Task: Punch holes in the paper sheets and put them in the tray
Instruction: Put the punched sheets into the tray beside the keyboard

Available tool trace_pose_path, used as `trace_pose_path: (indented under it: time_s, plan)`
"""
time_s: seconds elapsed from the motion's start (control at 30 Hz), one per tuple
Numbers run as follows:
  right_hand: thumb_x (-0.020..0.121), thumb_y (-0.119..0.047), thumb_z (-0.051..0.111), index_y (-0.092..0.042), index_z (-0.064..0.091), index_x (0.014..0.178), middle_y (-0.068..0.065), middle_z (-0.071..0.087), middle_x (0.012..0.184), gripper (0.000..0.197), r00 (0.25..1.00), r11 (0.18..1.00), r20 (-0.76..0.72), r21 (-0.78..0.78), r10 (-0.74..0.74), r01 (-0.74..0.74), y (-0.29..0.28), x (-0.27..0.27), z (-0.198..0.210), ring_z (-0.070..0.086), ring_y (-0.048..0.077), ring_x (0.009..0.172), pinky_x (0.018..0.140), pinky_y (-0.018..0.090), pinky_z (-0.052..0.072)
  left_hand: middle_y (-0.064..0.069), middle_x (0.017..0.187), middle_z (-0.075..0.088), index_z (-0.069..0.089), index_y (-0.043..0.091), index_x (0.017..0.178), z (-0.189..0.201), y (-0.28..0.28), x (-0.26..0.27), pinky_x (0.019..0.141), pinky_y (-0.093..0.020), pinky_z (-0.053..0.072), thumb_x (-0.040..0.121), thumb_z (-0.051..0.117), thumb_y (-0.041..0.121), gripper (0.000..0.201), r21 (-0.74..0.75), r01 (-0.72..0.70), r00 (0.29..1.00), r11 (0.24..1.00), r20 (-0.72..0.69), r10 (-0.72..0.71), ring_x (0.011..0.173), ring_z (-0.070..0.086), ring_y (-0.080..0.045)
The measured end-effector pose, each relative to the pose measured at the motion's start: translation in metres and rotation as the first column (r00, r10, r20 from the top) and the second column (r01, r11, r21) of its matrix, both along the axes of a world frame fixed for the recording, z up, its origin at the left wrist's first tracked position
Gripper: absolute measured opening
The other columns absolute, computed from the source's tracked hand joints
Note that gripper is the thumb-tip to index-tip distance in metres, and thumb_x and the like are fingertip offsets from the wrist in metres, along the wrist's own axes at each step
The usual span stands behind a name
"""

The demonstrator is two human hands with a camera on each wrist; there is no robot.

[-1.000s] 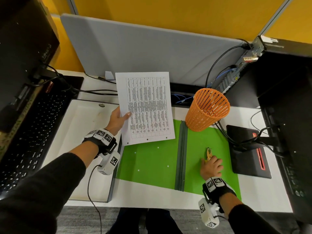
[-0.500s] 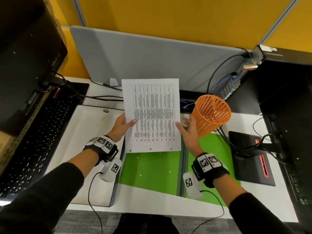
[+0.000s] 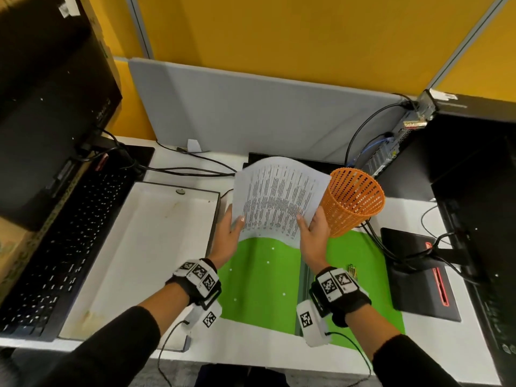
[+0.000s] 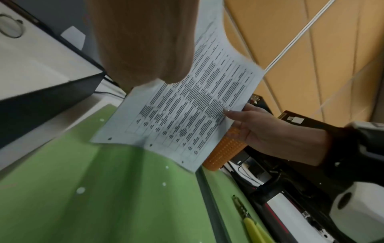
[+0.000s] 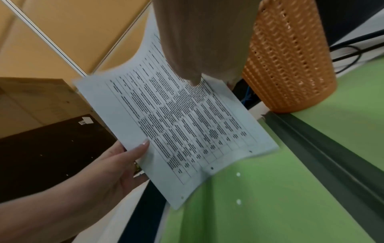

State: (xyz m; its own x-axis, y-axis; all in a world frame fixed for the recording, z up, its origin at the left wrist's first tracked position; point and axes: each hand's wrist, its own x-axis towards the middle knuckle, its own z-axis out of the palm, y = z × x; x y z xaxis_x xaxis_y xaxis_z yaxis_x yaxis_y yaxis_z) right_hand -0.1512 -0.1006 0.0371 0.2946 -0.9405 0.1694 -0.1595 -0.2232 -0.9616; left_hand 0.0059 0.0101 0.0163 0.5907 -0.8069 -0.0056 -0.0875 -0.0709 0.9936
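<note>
While each hand pinches a side, the printed sheet bows upward, punched along its near edge.

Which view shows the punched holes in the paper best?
The left wrist view: three dark punched holes run clearly along the paper sheet's near edge. The right wrist view shows them smaller along the curled edge. In the head view that edge is blurred.
</note>
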Motion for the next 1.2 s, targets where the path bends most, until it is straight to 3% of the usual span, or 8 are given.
trace_pose_path:
  time_s: [0.1, 0.23, 0.47, 0.67, 0.8, 0.93, 1.07, 1.2]
  plan:
    - [0.09, -0.009, 0.055, -0.047, 0.052, 0.102, -0.002, 0.061, 0.108, 0.04, 0.998, 0.999, -0.067, 0.044, -0.009, 0.012, 0.003, -0.008, -0.014, 0.056, 0.025, 0.108, 0.097, 0.045, 0.046, -0.008, 0.136, 0.051, 0.032, 0.002, 0.144, -0.01, 0.005, -0.001, 0.11, -0.035, 0.038, 0.099, 0.041, 0.0, 0.046, 0.078, 0.002, 1.0, 0.997, 0.013, -0.004, 0.126, 0.048, -0.019]
    - [0.09, -0.001, 0.051, -0.005, 0.057, 0.097, 0.024, 0.062, 0.099, 0.009, 0.994, 0.999, -0.1, -0.033, -0.033, 0.03, -0.002, -0.012, -0.014, 0.057, 0.041, 0.096, 0.085, 0.057, 0.049, -0.002, 0.125, 0.052, 0.042, -0.003, 0.137, -0.003, 0.002, 0.007, 0.107, -0.033, 0.04, 0.098, 0.041, -0.002, 0.038, 0.084, 0.013, 0.999, 0.996, 0.051, -0.017, 0.118, 0.049, -0.014]
    - [0.087, 0.009, 0.051, -0.014, 0.037, 0.126, 0.012, 0.06, 0.121, 0.048, 0.994, 0.998, 0.095, 0.041, -0.051, 0.047, -0.01, 0.0, 0.008, 0.06, 0.021, 0.112, 0.094, 0.032, 0.051, 0.001, 0.099, 0.062, 0.031, 0.01, 0.137, 0.015, -0.001, 0.032, 0.08, -0.021, 0.054, 0.089, 0.059, -0.005, 0.058, 0.01, -0.094, 0.996, 0.995, 0.005, 0.094, 0.086, 0.064, -0.002]
    - [0.087, -0.002, 0.058, -0.012, 0.057, 0.089, -0.005, 0.054, 0.07, 0.011, 0.991, 0.998, -0.13, -0.059, 0.024, -0.032, -0.007, 0.02, 0.005, 0.049, 0.001, 0.051, 0.046, 0.015, 0.039, -0.01, 0.103, 0.062, 0.061, 0.009, 0.1, 0.011, 0.021, 0.062, 0.078, -0.034, 0.051, 0.086, 0.061, -0.007, 0.021, 0.052, -0.157, 0.952, 0.986, 0.273, 0.137, 0.091, 0.059, -0.014]
    - [0.086, -0.003, 0.06, -0.011, 0.065, 0.085, 0.006, 0.066, 0.082, 0.01, 0.967, 0.979, -0.167, 0.092, 0.195, -0.181, 0.012, 0.045, -0.009, 0.055, 0.005, 0.059, 0.057, 0.014, 0.044, -0.011, 0.102, 0.061, 0.066, 0.002, 0.096, 0.003, 0.058, 0.09, 0.081, -0.04, 0.052, 0.088, 0.057, -0.008, 0.016, 0.175, -0.254, 0.94, 0.951, 0.276, 0.201, 0.094, 0.061, -0.028]
    - [0.087, -0.004, 0.059, -0.006, 0.068, 0.098, 0.001, 0.066, 0.099, 0.014, 0.875, 0.898, -0.231, 0.232, 0.424, -0.374, 0.047, 0.081, -0.018, 0.056, 0.0, 0.059, 0.052, 0.01, 0.046, -0.015, 0.109, 0.061, 0.066, -0.003, 0.102, 0.001, 0.106, 0.115, 0.09, -0.034, 0.048, 0.094, 0.052, 0.002, 0.017, 0.34, -0.376, 0.895, 0.862, 0.375, 0.242, 0.099, 0.058, -0.023]
    - [0.09, -0.003, 0.054, -0.006, 0.063, 0.104, -0.008, 0.057, 0.079, 0.017, 0.751, 0.787, -0.273, 0.365, 0.601, -0.497, 0.089, 0.112, -0.023, 0.056, 0.005, 0.044, 0.042, 0.018, 0.047, -0.014, 0.098, 0.059, 0.066, -0.002, 0.097, 0.0, 0.15, 0.133, 0.089, -0.04, 0.048, 0.098, 0.041, 0.01, 0.028, 0.543, -0.446, 0.853, 0.712, 0.498, 0.155, 0.098, 0.057, -0.026]
    - [0.09, -0.004, 0.048, -0.003, 0.056, 0.12, 0.014, 0.065, 0.092, 0.03, 0.568, 0.701, -0.411, 0.453, 0.713, -0.551, 0.123, 0.14, -0.023, 0.051, 0.002, 0.03, 0.041, 0.021, 0.05, -0.008, 0.124, 0.044, 0.059, 0.011, 0.112, 0.004, 0.173, 0.133, 0.101, -0.047, 0.038, 0.099, 0.036, 0.017, 0.026, 0.766, -0.447, 0.845, 0.462, 0.531, -0.064, 0.117, 0.04, -0.027]
